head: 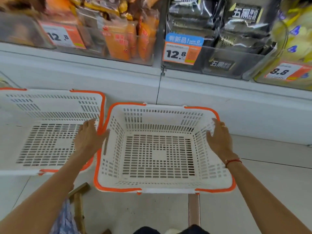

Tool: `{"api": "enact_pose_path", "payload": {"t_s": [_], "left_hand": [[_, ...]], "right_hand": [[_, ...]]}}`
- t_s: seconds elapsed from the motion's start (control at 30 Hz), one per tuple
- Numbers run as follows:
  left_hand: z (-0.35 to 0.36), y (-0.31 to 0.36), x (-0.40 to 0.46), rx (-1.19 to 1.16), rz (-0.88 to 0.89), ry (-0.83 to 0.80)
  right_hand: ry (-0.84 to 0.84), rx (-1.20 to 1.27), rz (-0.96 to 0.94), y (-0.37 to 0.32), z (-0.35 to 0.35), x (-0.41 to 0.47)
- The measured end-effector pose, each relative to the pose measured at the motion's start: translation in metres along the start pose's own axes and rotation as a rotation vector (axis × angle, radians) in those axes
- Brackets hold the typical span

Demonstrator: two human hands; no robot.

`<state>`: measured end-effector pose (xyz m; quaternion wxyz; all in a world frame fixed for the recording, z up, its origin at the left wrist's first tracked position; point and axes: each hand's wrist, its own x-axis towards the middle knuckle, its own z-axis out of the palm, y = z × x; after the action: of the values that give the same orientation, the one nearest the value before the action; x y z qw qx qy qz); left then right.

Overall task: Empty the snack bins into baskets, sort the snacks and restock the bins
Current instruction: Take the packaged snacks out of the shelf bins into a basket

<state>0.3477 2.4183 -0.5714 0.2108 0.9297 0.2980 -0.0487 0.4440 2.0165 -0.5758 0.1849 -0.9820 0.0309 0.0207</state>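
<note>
Baskets being set out — the person is steadying the right basket [160, 186] on the floor below the snack bins [219, 65], left hand [89, 137] and right hand [219, 139] lying flat-fingered on its side rims, gripping nothing. Left basket [50, 98] is sitting alongside, touching. Setup step, apparently — next, reaching up for snacks.

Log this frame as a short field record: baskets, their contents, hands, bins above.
baskets: two white baskets with orange rims on the floor, right basket, left basket
contents: both empty
left hand: on the right basket's left rim
right hand: on its right wall
bins above: orange snack packs, black snack packs, both stocked
price tag: 12.8
</note>
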Motion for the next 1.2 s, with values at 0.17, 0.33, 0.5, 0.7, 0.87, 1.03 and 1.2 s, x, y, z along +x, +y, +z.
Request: {"api": "enact_pose_path", "payload": {"t_s": [0.17, 0.33, 0.5, 0.7, 0.87, 1.03, 1.2], "left_hand": [[-0.113, 0.037, -0.037, 0.035, 0.146, -0.092], [-0.242, 0.056, -0.077, 0.238, 0.268, -0.269], [-0.364, 0.073, -0.106, 0.206, 0.208, -0.267], [-0.45, 0.096, -0.096, 0.137, 0.159, -0.135], [-0.473, 0.1, -0.054, 0.117, 0.084, -0.07], [-0.475, 0.085, -0.024, 0.158, -0.004, -0.027], [-0.467, 0.047, 0.017, 0.196, 0.006, 0.04]], "right_hand": [[-0.403, 0.016, -0.281, -0.136, -0.077, -0.029], [-0.716, -0.149, -0.473, -0.264, -0.17, -0.061], [-0.599, -0.097, -0.61, -0.361, -0.261, -0.081], [-0.483, -0.015, -0.697, -0.435, -0.316, -0.06], [-0.454, 0.018, -0.773, -0.469, -0.318, -0.029], [-0.491, -0.01, -0.775, -0.486, -0.298, -0.006], [-0.475, -0.048, -0.767, -0.512, -0.271, 0.017]]}}
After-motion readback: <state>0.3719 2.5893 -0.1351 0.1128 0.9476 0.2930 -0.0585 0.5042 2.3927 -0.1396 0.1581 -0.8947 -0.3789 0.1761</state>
